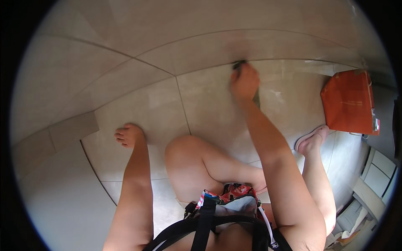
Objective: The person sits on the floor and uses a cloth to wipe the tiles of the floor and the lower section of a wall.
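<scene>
With its fingers curled round a dark cloth [239,65], my right hand [246,82] reaches to where the tiled floor [213,94] meets the wall. The hand is slightly blurred, and part of the cloth lies hidden under it; a dark green edge of it shows beside the wrist. My left hand [128,135] rests on the floor tile at the left, holding nothing, its fingers pointing left. Between my arms is my bent knee [185,150], low over the floor.
An orange paper bag [347,102] stands at the right by the wall. A pink slipper [314,135] is on my foot just below it. A pale flat panel [66,182] fills the lower left. White drawers [378,171] and grey fabric [351,216] show at the far right.
</scene>
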A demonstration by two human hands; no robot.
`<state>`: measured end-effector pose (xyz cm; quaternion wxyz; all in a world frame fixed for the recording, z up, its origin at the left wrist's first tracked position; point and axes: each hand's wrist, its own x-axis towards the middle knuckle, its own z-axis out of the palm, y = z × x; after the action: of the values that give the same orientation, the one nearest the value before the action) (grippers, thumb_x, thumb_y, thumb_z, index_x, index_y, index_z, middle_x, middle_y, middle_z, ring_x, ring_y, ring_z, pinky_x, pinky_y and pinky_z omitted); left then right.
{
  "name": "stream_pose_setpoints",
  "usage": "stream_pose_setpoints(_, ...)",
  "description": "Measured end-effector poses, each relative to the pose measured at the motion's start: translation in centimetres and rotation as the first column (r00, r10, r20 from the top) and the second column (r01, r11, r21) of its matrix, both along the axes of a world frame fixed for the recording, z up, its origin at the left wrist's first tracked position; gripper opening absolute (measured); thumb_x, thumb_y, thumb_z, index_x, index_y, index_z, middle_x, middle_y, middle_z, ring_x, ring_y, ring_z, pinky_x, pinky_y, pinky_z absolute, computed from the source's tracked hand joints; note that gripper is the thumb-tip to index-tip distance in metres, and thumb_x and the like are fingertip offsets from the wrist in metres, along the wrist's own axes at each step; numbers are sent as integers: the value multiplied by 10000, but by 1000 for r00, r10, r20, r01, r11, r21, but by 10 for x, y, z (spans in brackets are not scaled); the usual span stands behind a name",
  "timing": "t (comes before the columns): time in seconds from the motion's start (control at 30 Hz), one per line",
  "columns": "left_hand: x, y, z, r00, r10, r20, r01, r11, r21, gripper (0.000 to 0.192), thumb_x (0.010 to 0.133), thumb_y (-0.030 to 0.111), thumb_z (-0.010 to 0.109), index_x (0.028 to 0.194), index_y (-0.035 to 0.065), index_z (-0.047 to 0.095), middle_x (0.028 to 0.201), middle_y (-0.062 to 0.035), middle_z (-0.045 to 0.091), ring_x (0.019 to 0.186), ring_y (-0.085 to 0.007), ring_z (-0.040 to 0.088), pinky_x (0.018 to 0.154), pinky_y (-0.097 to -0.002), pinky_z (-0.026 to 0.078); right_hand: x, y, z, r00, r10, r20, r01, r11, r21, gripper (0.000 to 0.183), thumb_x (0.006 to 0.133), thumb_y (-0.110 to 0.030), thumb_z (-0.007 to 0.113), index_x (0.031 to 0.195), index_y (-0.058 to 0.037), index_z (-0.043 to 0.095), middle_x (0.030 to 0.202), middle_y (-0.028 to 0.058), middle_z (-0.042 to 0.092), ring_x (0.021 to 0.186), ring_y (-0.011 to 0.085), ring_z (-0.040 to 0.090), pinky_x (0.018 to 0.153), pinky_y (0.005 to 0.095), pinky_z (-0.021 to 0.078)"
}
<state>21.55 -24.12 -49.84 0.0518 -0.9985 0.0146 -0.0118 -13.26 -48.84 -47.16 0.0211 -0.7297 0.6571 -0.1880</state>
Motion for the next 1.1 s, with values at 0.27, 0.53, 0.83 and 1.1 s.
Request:
stream_pose_setpoints(0.27, -5, -8, -18, 981, 18, 193, -17, 1000, -5, 468, 899, 348, 352, 1277, 86, 439, 1344, -87, 430, 1243, -246, 392, 939, -399, 349, 4, 4, 7, 861, 502, -84, -505, 863, -14, 340, 804, -189, 575, 1135, -114, 576, 1156, 62, 562, 1076, 286, 505, 868, 467, 412)
stream_pose_setpoints(0.53, -15, -14, -13, 983, 16, 181, -13, 1000, -18, 454, 883, 339, 354, 1233, 65, 448, 1325, -92, 438, 1234, -247, 394, 950, -401, 342, -96, -51, 4, 967, -61, -247, 93, 988, 120, 346, 838, -217, 534, 1159, -92, 575, 1152, 73, 545, 1034, 278, 505, 830, 439, 422)
stream_pose_setpoints(0.83, -18, -12, -6, 992, 39, 123, -37, 999, -22, 516, 905, 358, 326, 1327, 67, 393, 1388, -94, 390, 1288, -256, 345, 998, -407, 313, 55, 30, 3, 932, 334, -140, -306, 933, 187, 380, 870, -181, 454, 1230, -92, 538, 1144, 104, 518, 1038, 281, 487, 873, 447, 391)
stream_pose_setpoints(1.1, -14, -14, 7, 997, 48, 54, -46, 998, -37, 526, 913, 360, 330, 1351, 71, 375, 1434, -111, 348, 1314, -271, 320, 1030, -421, 279, -26, -10, 21, 870, 440, -221, -448, 894, 18, 358, 807, -263, 581, 1147, -148, 586, 1124, 93, 551, 1046, 278, 500, 884, 466, 390)
